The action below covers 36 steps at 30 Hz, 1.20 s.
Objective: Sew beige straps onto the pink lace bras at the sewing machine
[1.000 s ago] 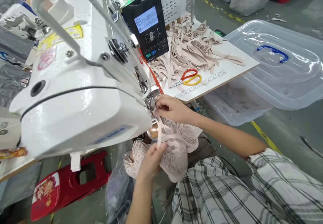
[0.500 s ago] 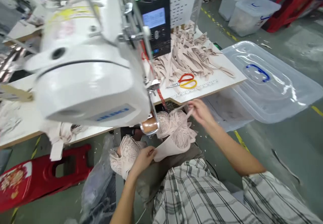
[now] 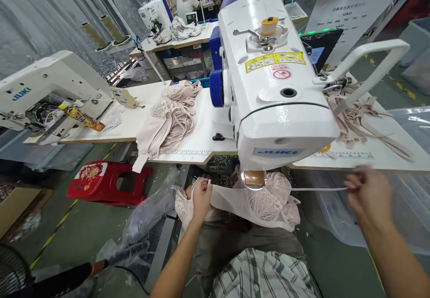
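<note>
A beige lace garment (image 3: 265,202) hangs under the head of the white sewing machine (image 3: 275,92), over my lap. My left hand (image 3: 200,198) is closed on the garment's left edge, below the table front. My right hand (image 3: 367,195) is out to the right, blurred, with fingers pinched on a thin beige strap (image 3: 319,189) that runs taut from the garment.
A pile of beige garments (image 3: 169,117) lies on the table (image 3: 191,148) left of the machine. Loose beige straps (image 3: 356,117) lie at right. A red plastic stool (image 3: 107,182) stands on the floor at left, a clear plastic bin (image 3: 413,217) at right. More sewing machines stand behind.
My view swung left and up over the machine. My right hand moved out to the right, pulling the strap taut. My left hand kept its hold on the garment.
</note>
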{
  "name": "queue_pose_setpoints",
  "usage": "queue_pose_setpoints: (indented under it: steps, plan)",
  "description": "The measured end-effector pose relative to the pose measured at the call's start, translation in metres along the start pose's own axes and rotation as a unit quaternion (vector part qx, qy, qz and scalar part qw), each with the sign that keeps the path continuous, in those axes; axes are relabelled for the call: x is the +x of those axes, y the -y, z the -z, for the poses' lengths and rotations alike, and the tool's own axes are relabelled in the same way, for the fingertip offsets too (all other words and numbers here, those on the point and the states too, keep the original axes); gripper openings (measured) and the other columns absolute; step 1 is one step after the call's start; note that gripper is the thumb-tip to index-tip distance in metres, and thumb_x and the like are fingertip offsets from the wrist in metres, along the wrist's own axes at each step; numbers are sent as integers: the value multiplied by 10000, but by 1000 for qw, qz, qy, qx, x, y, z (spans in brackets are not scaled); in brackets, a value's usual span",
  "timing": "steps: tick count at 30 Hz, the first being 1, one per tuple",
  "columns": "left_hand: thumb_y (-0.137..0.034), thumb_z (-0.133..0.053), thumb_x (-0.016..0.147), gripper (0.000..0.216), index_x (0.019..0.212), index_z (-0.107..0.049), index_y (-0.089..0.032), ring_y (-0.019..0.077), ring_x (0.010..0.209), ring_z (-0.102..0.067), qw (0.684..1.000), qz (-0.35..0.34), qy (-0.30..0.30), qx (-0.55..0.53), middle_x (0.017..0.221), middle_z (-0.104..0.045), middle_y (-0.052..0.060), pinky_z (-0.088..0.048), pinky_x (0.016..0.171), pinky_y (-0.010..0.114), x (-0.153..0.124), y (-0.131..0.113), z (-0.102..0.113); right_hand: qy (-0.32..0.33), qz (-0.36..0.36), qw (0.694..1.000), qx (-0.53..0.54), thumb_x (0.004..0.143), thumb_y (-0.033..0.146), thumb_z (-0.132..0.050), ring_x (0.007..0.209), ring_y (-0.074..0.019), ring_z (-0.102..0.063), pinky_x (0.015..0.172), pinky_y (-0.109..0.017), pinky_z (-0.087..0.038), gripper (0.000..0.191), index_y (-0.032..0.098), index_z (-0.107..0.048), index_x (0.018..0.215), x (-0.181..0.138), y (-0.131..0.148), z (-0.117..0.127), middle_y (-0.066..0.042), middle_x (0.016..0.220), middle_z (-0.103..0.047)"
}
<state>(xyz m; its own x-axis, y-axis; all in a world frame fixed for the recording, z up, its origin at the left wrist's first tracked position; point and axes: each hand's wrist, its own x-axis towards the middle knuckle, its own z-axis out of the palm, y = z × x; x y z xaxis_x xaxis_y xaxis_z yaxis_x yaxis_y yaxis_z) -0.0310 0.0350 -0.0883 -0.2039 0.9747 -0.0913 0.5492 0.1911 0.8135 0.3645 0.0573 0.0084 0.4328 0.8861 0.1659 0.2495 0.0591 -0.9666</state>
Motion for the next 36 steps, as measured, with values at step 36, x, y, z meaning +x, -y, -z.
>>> queue_pose_setpoints:
  steps: [36]
  plan:
    - [-306, -616, 878, 206, 718, -684, -194, 130, 564, -534, 959, -150, 234, -45, 637, -644, 0, -392, 524, 243, -57, -101, -12, 467, 3, 878, -105, 835, 325, -662, 735, -142, -618, 605, -225, -432, 176, 201, -704, 951, -99, 25, -80, -36, 893, -723]
